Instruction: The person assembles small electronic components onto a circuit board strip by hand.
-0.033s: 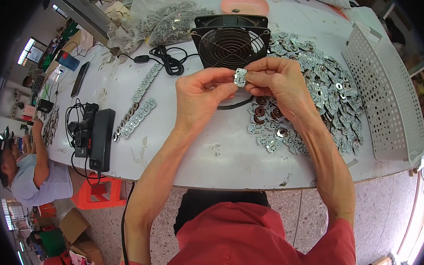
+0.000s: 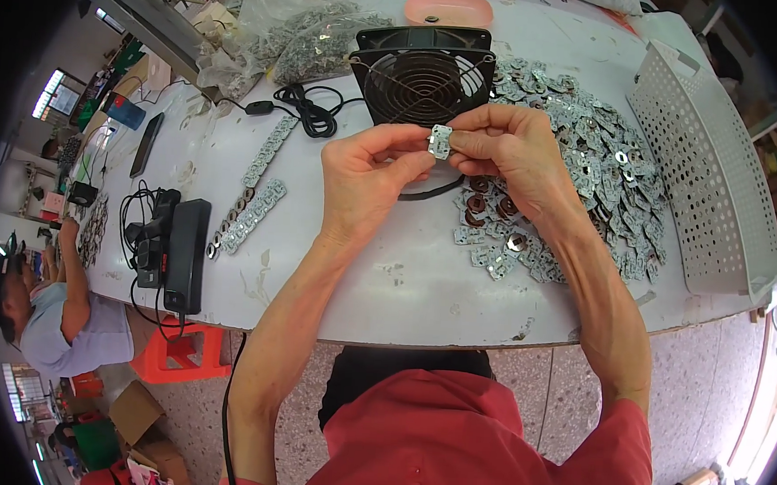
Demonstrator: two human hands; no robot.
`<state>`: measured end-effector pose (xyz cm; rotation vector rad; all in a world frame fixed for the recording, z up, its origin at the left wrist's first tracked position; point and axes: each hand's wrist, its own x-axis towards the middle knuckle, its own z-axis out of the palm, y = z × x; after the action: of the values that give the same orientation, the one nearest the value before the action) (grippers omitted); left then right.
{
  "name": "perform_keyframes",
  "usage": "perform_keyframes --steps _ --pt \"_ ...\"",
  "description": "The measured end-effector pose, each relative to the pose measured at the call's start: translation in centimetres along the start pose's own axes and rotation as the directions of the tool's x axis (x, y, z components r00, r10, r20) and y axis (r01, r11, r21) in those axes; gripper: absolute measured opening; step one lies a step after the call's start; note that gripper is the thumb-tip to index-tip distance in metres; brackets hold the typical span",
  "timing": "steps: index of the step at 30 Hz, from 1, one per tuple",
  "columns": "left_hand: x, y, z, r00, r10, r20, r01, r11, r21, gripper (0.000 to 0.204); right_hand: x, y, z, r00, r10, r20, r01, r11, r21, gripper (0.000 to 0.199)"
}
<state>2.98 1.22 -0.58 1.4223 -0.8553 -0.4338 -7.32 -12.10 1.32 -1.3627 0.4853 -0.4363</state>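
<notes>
Between the fingertips of both hands is a small silvery metal plate (image 2: 440,142) with holes, held up in front of a black square fan (image 2: 423,76). My left hand (image 2: 366,174) is closed, its thumb and fingers at the plate's left edge. My right hand (image 2: 511,157) pinches the right edge between thumb and forefinger, with the other fingers curled. To the right and partly under my right forearm spreads a large heap of similar metal plates (image 2: 610,180). Several brown ring-shaped parts (image 2: 478,203) lie at the heap's near left side.
Left of my hands, metal plates stand in two rows (image 2: 268,152) (image 2: 255,218). A white perforated basket (image 2: 713,173) borders the heap. Behind are a pink dish (image 2: 448,10) and bagged parts (image 2: 316,47). A black power adapter (image 2: 187,255), cables and a phone (image 2: 147,145) lie left; a co-worker (image 2: 55,311) sits beyond.
</notes>
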Motion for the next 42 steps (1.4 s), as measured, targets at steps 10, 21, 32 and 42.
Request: perform_keyframes --steps 10,21,32,42 --pt "-0.3 -0.3 0.1 0.996 0.08 -0.044 -0.078 0.995 0.055 0.016 0.1 0.2 0.1 1.0 0.005 0.021 -0.005 1.0 0.007 0.016" --pt "0.2 0.2 -0.4 0.99 0.124 0.06 -0.123 0.992 -0.014 0.037 -0.3 -0.5 0.1 0.999 0.023 0.039 -0.023 1.0 0.011 0.017" --pt "0.4 -0.2 -0.5 0.995 -0.066 0.076 0.076 0.987 -0.141 0.022 -0.1 -0.3 -0.1 0.997 0.052 0.055 -0.05 0.998 -0.03 0.017" --pt "1.1 -0.9 -0.8 0.987 -0.15 0.054 0.157 0.973 -0.169 0.014 0.1 0.6 0.2 0.998 0.035 0.049 -0.032 0.998 -0.063 0.015"
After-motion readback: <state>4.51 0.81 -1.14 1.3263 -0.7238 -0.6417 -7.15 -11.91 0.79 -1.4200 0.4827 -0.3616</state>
